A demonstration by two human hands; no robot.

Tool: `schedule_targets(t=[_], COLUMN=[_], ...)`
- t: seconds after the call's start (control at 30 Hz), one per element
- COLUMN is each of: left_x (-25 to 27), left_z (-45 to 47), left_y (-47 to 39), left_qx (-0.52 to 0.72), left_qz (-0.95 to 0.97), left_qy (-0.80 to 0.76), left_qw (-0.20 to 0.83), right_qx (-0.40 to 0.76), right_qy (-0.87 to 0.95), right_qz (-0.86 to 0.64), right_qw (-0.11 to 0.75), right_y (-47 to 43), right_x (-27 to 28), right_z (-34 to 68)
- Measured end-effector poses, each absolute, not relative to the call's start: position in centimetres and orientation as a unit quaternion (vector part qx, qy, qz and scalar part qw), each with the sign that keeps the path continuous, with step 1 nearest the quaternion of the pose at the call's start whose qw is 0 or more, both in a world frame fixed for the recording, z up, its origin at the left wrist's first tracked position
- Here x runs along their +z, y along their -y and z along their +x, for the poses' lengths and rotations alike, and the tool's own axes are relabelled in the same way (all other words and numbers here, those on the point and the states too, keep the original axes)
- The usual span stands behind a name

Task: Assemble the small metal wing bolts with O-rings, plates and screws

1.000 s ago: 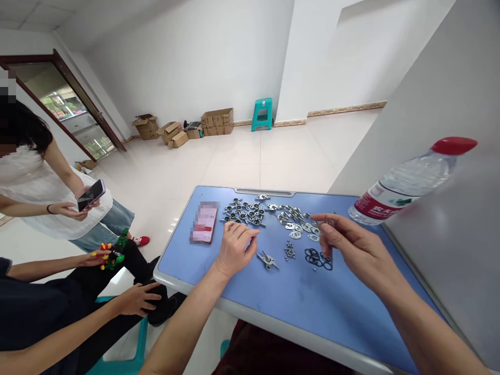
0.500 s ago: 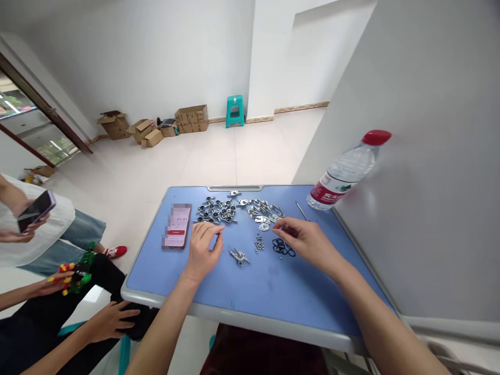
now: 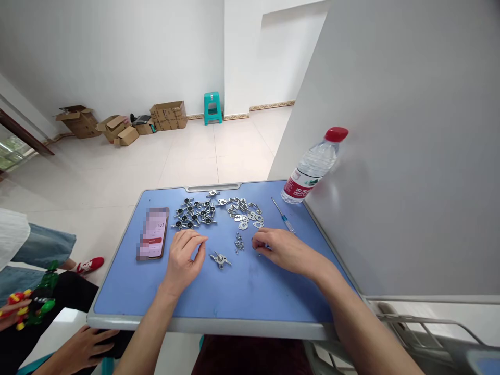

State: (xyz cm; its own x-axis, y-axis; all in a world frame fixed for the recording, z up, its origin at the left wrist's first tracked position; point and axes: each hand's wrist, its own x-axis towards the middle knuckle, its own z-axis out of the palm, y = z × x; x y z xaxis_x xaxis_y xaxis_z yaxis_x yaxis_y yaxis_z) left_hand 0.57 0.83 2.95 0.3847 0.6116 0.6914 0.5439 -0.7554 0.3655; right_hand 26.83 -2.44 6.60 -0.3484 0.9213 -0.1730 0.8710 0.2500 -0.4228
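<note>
My left hand (image 3: 183, 260) hovers over the left part of the blue table, thumb and fingers apart, holding nothing. Just right of it lies a small metal assembly (image 3: 221, 260) with a plate and protruding pins. My right hand (image 3: 279, 250) is down at the pile of black rubber rings, its fingertips pinched on a black rubber ring (image 3: 253, 244); the palm hides the other rings. Small shiny screws (image 3: 239, 242) lie left of those fingers. Behind them are flat metal plates (image 3: 242, 225), hook-shaped metal parts (image 3: 238, 204) and several metal pieces with black round centres (image 3: 194, 217).
A phone (image 3: 153, 234) lies at the table's left. A screwdriver (image 3: 284, 214) and a red-capped water bottle (image 3: 314, 165) stand out at the right, beside a grey partition (image 3: 390, 156). Another person's hand (image 3: 84, 346) rests at lower left. Cardboard boxes (image 3: 167, 115) and a stool (image 3: 213, 108) stand behind.
The view has turned, shifting the scene leftward. My right hand has lowered onto the black rings, now covering most of them. My left hand keeps much the same pose.
</note>
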Motion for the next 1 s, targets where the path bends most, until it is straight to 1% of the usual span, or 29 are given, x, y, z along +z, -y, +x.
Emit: schedule_targets(t=[0.4, 0.6, 0.7, 0.87, 1.0], left_x=[3.2, 3.2, 3.3, 3.6, 3.6], left_z=[0.5, 0.6, 0.8, 1.2, 1.5], left_y=[-0.9, -0.8, -0.6, 0.0, 0.4], left_qx=[0.442, 0.442, 0.439, 0.424, 0.406], left_qz=[0.829, 0.829, 0.831, 0.846, 0.862], left_qy=[-0.338, -0.338, -0.335, -0.313, -0.285], left_qw=[0.052, 0.054, 0.062, 0.08, 0.107], right_qx=[0.207, 0.192, 0.212, 0.316, 0.385], right_qy=[0.797, 0.804, 0.802, 0.764, 0.701], right_qz=[-0.567, -0.562, -0.554, -0.496, -0.495], right_qw=[0.007, 0.014, 0.074, 0.267, 0.339], right_y=[2.9, 2.8, 2.9, 3.2, 3.3], right_x=[6.0, 5.5, 5.6, 5.7, 4.9], right_z=[26.7, 26.7, 26.1, 24.1, 22.6])
